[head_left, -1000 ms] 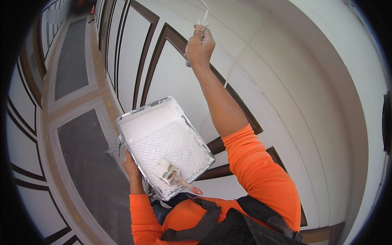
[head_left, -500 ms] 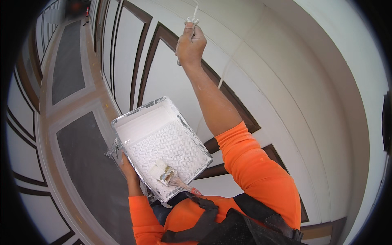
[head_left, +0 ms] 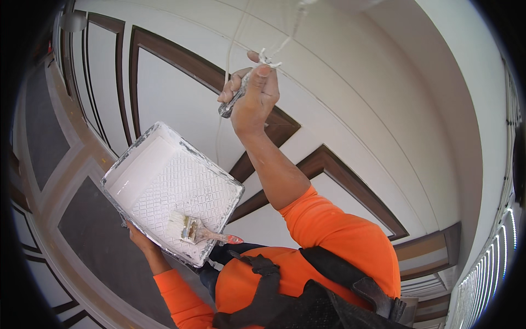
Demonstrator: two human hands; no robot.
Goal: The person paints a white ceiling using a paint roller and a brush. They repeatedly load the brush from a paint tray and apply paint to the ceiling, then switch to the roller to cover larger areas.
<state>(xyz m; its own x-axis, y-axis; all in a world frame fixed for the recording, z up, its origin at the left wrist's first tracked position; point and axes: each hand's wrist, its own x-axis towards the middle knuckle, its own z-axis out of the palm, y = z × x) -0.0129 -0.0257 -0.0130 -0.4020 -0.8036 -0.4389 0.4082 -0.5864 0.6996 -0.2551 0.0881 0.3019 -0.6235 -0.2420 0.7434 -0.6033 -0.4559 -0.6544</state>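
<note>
My left hand (head_left: 143,241) grips the lower left edge of a paint tray (head_left: 189,143), its fingers mostly hidden beneath. The tray tilts in front of my body, with white paint in its deep end and over the ribbed slope. A paintbrush (head_left: 190,229) with a reddish handle end lies on that slope, bristles coated white. Raised in front of me, my right hand (head_left: 255,93) is closed around the paint-smeared handle of a paint roller (head_left: 226,108), thumb up by the handle's top. Its whitened wire runs up toward the ceiling, where the roller end is blurred at the picture's top.
A white wall with dark brown framed panels (head_left: 175,82) runs alongside me. Overhead is a pale ceiling edge (head_left: 438,104). A thin cord (head_left: 229,60) hangs near my right hand. The floor (head_left: 90,219) has dark grey sections with tan borders. A strip of lights (head_left: 487,268) glows at far right.
My view has turned, so the wall and floor shift leftward. The tray sits further left in the picture. My right hand is lower, with its fingers looser on the roller handle.
</note>
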